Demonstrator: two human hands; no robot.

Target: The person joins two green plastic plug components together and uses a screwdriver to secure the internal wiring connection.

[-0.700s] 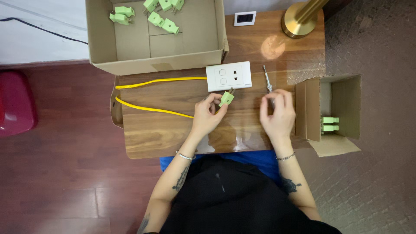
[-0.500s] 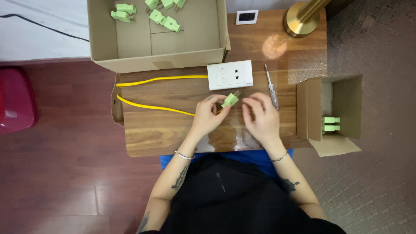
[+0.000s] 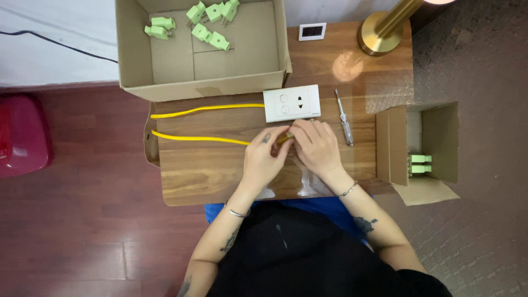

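Head view, packages: a large open cardboard box [image 3: 165, 71] sits at the far edge of the table [image 3: 209, 176], holding several pale green plastic plugs [image 3: 209, 33]. A smaller open carton [image 3: 396, 143] lies on its side just off the table's right edge, with two more green pieces [image 3: 419, 164] inside.
Signs: a small white square plate with a dark window [image 3: 312, 31] lies flat near the far edge, right of the large box.
Materials: the table is dark, glossy wood grain. A white rectangular socket plate [image 3: 291, 103] lies flat; a yellow cable [image 3: 203, 110] runs left from it and loops back toward the hands. A clear-handled screwdriver [image 3: 345, 118] lies just right of the plate. A brass lamp base [image 3: 377, 38] stands at the far right corner.
Left hand [image 3: 264, 159]: curled around the free end of the yellow cable, thumb and fingers pinching it.
Right hand [image 3: 318, 147]: fingers bent over the same cable tip, touching the left fingertips; what its grip holds is hidden.
Cable end: between both hands, just below the socket plate.
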